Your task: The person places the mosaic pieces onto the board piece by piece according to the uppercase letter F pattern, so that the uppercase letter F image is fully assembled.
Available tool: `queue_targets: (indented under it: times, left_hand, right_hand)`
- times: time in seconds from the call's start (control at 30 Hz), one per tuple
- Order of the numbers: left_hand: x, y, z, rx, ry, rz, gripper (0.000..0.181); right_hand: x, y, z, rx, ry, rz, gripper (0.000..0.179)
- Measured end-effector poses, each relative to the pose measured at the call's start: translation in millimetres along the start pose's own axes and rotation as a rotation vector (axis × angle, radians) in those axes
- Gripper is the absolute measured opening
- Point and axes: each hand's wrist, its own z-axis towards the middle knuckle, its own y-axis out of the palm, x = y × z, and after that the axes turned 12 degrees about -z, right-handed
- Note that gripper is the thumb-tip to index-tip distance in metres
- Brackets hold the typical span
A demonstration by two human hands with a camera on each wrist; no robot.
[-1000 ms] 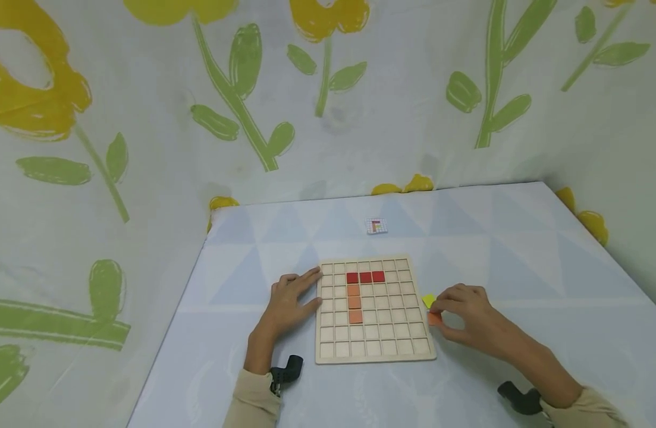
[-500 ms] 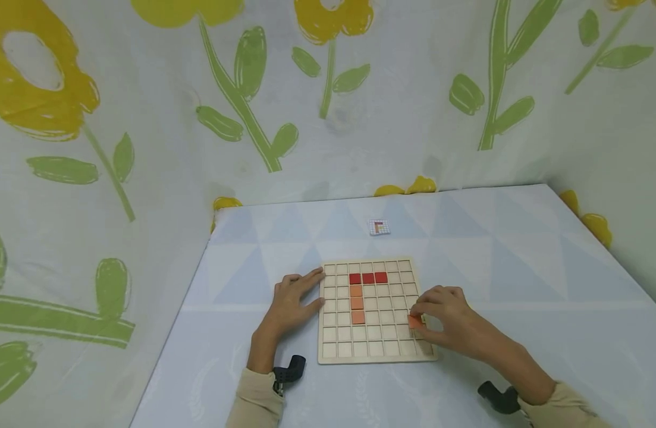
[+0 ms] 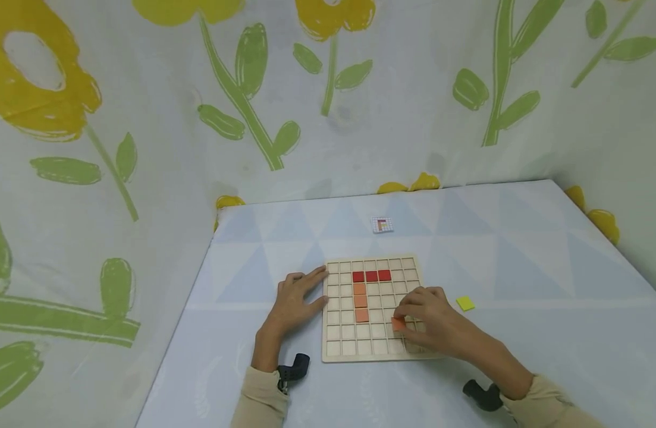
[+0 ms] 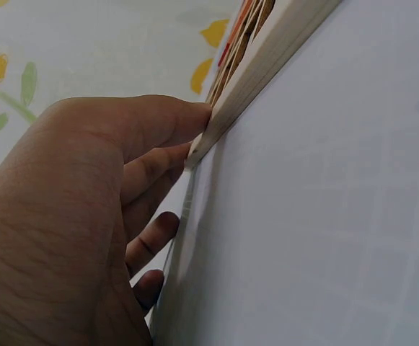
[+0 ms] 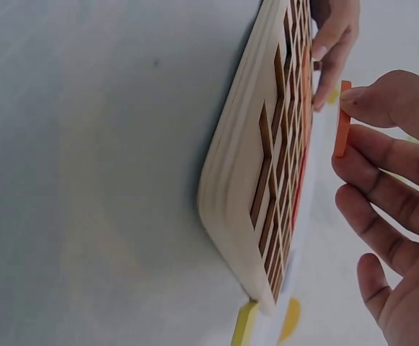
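Note:
A wooden grid board point(image 3: 382, 358) lies on the table, with three red tiles point(image 3: 372, 276) in a row and a column of three orange tiles point(image 3: 361, 301) below the leftmost red one. My left hand point(image 3: 292, 306) touches the board's left edge with thumb and fingertips, fingers mostly straight; the left wrist view shows the thumb point(image 4: 166, 122) against the wooden rim. Over the lower right part of the board, my right hand point(image 3: 432, 321) pinches an orange tile point(image 5: 342, 119) between thumb and fingers. That tile is held above the grid, and the hand hides some cells.
A yellow tile point(image 3: 465, 303) lies on the table right of the board. Behind the board sits a small card point(image 3: 382, 224) with a printed grid pattern. Flower-printed cloth point(image 3: 338, 148) hangs beyond the table's far edge.
My right hand has moved left from beside the board to over its cells, carrying the orange tile. The yellow tile now shows fully. My left hand stays at the board's edge.

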Motion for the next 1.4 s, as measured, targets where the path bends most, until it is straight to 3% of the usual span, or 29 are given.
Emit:
queue_targets:
  times: [0.7,1.1,1.4]
  left_hand:
    - [0.9,0.3,-0.5,0.013,-0.012,-0.004,0.059]
    - [1.1,-0.3,0.8,0.002,-0.015,-0.008,0.06]
    - [5.0,-2.3,-0.1,-0.002,-0.013,-0.018,0.06]
  right_hand:
    - [-25,17,24.0,-0.013,0.003,0.042,0.016]
    - [-35,27,31.8,-0.016,0.01,-0.024,0.014]
    - [-38,32,35.1,0.034,-0.057,-0.036,0.014]
